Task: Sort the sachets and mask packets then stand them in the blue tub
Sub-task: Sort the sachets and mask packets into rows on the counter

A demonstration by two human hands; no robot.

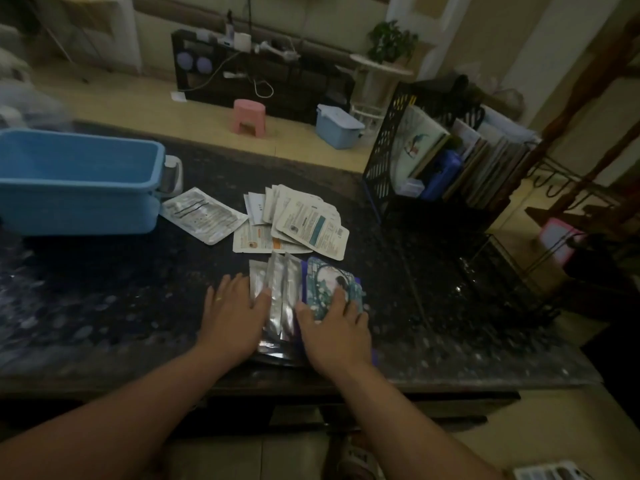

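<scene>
L hand (232, 315) lay flat, fingers straight, pressing on silver sachets (278, 292). R hand (334, 329) lay flat the same way on teal mask packet (325, 282) just beside them, at 6 o'clock on dark counter (104, 289). White packets (304, 223) were fanned in a loose pile at 12. One silvery packet (204, 214) lay towards 11, near blue tub (79, 202) at 10, w/ only bare blue inside showing. Black mesh rack (381, 150) at 2 held upright books (415, 143), papers & a blue box (441, 174).

Foil sachets (278, 285) (glossy) — plastic tub (79, 209)
</scene>
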